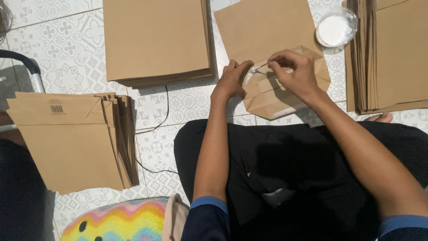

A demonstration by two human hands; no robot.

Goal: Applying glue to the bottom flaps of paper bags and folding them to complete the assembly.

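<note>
Paper bag (272,53), brown, flat on the patterned tile floor (71,49) just beyond the knees, bottom flaps folded open toward the wearer. Left hand (232,80) pressed on the near left flap, fingers curled, pinning paper only, nothing enclosed. Right hand (292,73) pinched narrowly on a thin stick (261,67), its whitened tip touching the flap just beside the left fingertips. White smear at the tip; substance hard to identify. Fold lines beneath the right hand hidden by the palm.

Small clear bowl (336,29) of white paste beyond the bag's right corner, touching or just overlapping it; contact unclear. Stack of brown paper sheets (156,40) at upper centre, top cut off by the frame. Second stack of folded bags (392,58) at right, far side cut off. Third stack of finished bags (73,140) at left, fanned edges showing. Thin black cable (160,120) running between the stacks, both ends hidden. Rainbow-patterned cushion (116,221) at the bottom edge, partly cut off. Black trousers (303,174) filling the lower centre. Toes (379,118) just visible under the right stack.
</note>
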